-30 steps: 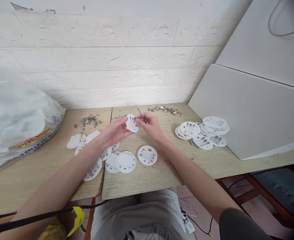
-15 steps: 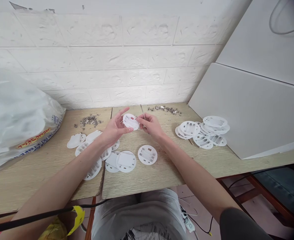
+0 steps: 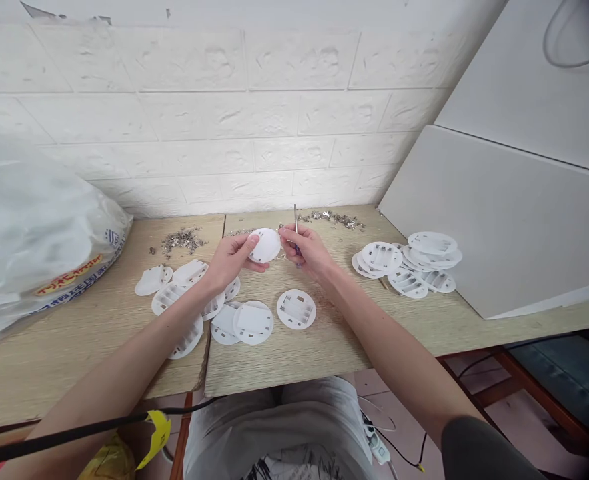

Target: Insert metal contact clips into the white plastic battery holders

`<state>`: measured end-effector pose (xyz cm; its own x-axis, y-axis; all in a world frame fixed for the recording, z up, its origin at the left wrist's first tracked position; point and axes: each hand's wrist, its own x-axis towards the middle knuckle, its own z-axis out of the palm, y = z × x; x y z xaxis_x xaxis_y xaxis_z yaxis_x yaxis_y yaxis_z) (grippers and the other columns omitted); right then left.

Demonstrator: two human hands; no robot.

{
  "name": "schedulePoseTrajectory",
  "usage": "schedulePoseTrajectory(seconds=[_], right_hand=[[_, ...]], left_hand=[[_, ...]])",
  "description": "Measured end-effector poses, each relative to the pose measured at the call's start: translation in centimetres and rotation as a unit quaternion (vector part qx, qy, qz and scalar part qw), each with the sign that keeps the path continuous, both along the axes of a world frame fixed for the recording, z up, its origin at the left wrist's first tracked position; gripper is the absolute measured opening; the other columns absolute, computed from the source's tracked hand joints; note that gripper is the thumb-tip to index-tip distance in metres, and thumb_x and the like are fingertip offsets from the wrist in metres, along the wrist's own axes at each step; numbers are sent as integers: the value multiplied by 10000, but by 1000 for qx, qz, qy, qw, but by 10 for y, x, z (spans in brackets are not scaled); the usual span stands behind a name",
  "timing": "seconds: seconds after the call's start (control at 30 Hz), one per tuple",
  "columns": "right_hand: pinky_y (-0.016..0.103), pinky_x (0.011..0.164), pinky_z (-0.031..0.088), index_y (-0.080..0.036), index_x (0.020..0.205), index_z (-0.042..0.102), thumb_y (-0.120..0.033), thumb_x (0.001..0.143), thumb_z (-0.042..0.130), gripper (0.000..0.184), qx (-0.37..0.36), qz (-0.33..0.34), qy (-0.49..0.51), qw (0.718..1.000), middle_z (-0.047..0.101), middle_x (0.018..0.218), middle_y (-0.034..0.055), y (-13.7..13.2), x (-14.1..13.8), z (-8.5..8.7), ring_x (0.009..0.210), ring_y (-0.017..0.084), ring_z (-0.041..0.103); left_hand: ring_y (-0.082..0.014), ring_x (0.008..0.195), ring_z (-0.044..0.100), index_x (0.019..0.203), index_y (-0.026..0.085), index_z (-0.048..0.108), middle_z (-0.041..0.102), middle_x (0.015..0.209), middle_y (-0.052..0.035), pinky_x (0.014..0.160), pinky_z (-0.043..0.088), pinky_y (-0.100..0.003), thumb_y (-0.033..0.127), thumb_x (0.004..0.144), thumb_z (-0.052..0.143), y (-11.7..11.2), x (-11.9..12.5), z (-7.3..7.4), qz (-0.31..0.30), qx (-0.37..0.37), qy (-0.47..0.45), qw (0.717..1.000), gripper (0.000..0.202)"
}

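Note:
My left hand (image 3: 235, 259) pinches a round white plastic battery holder (image 3: 265, 245) by its left side, thumb on top, above the table. Its plain raised face shows; the battery slots are out of sight. Close to its right edge, my right hand (image 3: 305, 250) is closed round a slim metal tool (image 3: 295, 217) with a dark blue part, its shaft pointing up. A tiny metal piece seems to sit at the right fingertips, too small to make out. Below the hands, one battery holder (image 3: 296, 309) lies slots up on the table.
More battery holders (image 3: 253, 323) lie overlapping at left, and another pile (image 3: 381, 257) sits at right. Small metal contacts form heaps at back left (image 3: 181, 242) and back right (image 3: 334, 219). A plastic bag (image 3: 39, 233) bulges at left; a grey panel (image 3: 484, 220) leans at right.
The battery holder in my left hand has been turned from its slotted face to its plain face. My right hand has shifted slightly right, and the tool now stands more upright.

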<state>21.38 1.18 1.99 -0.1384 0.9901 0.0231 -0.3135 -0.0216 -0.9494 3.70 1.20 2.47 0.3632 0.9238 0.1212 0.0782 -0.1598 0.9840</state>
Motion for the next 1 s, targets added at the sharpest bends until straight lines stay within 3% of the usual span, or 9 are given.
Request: schedulePoseTrajectory(seconds=[0.23, 0.43, 0.7, 1.0], right_hand=[[188, 378, 235, -182, 755, 555, -426, 703, 698, 287, 102, -40, -105, 988, 484, 491, -65, -4, -1, 2, 417, 51, 371], [208, 443, 363, -178, 758, 581, -392, 754, 651, 224, 181, -77, -187, 962, 566, 633, -28, 0, 0, -4, 481, 71, 489], [231, 497, 413, -192, 765, 589, -394, 773, 630, 206, 219, -104, -237, 941, 601, 667, -12, -2, -3, -6, 516, 93, 513], [235, 498, 432, -190, 775, 579, -402, 780, 619, 216, 215, -112, -245, 939, 612, 668, -7, -3, -3, -5, 503, 100, 533]], left_hand=[[-173, 663, 677, 1081, 122, 634, 693, 954, -100, 576, 627, -348, 493, 826, 577, 1, 2, -3, 13, -13, -20, 1000, 454], [-212, 843, 657, 1047, 119, 645, 677, 998, -103, 562, 628, -327, 496, 817, 578, 0, 3, -1, 28, 15, -24, 999, 446], [-221, 884, 652, 1016, 130, 673, 691, 987, -94, 597, 632, -330, 500, 812, 578, -3, 4, -2, 22, 22, -15, 999, 432], [-220, 870, 660, 1024, 124, 674, 694, 971, -93, 605, 634, -346, 498, 813, 580, -4, 5, -3, 23, 23, -20, 999, 440]])
